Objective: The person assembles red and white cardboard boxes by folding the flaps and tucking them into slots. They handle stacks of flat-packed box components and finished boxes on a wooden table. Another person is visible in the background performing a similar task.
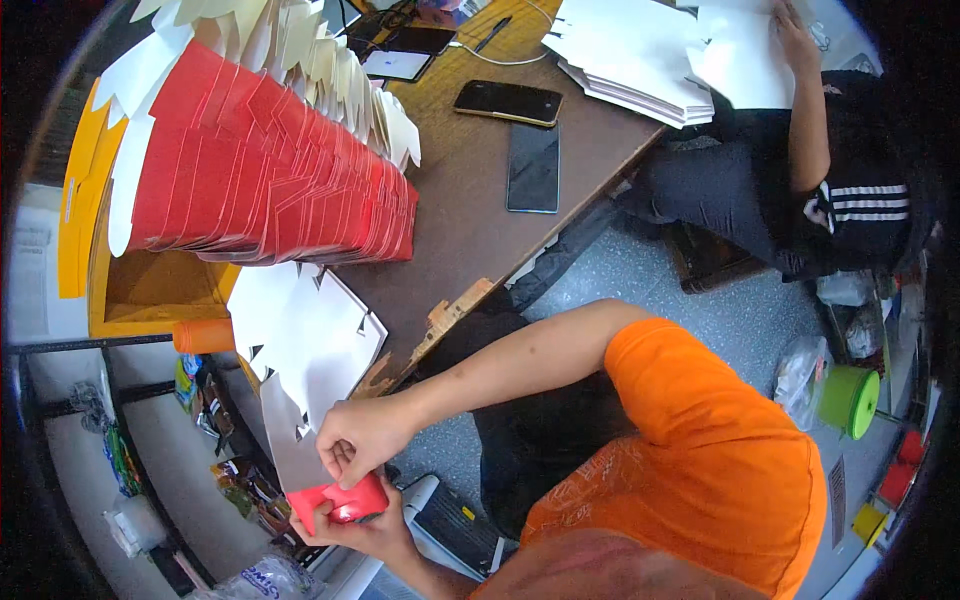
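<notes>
A glossy red card piece (358,500), bent into a curve, is in my left hand (350,532), whose fingers wrap round it from below. My right hand (362,440) comes in from above with curled fingers pinching at the card's upper edge; the fingertips are partly hidden. Beside both hands, flat white card blanks (310,335) with small slots lie along the table corner. Behind them stands a tall stack of nested red cartons (270,180) with pale insides.
Two phones (508,102) lie on the brown table (455,190), whose edge is chipped. At the far right a co-worker's hand (795,45) touches white sheets (640,50). A shelf rack (110,400) with packets stands left. A green tub (848,400) sits at right.
</notes>
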Tool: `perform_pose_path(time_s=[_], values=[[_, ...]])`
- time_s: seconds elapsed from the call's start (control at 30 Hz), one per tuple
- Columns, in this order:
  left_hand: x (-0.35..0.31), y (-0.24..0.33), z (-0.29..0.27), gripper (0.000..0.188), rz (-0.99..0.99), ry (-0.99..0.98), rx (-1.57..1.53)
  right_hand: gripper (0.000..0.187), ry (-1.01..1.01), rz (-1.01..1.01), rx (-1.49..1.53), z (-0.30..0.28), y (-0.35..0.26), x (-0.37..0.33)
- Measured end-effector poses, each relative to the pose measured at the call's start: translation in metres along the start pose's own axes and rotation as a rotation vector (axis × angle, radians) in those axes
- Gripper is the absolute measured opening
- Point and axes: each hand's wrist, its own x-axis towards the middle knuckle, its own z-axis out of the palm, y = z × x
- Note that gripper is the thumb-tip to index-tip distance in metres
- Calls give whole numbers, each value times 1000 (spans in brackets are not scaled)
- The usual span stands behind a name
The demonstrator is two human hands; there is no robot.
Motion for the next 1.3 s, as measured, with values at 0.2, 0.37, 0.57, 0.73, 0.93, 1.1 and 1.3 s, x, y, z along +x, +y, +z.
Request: perform_pose_path(time_s=[0.2,0.37,0.57,0.73,0.93,1.1,1.3], values=[[5,6,-8,83,-24,-43,90,19,8,-43,-2,2,-2,2],[16,-22,-24,83,35,109,17,26,164,-55,-125,-4,8,10],[27,-29,-45,80,-557,315,-1228,34,477,12,-375,-30,35,17],[20,-52,-7,72,-990,467,-1522,29,345,75,28,-35,-12,11],[-4,-84,40,77,-871,134,-1088,23,376,171,40,-40,-33,5],[-2,-55,35,73,-233,102,-618,23,520,-61,-231,-40,-9,10],[2,-50,14,45,-436,-44,-580,21,441,-267,-218,-46,-17,5]])
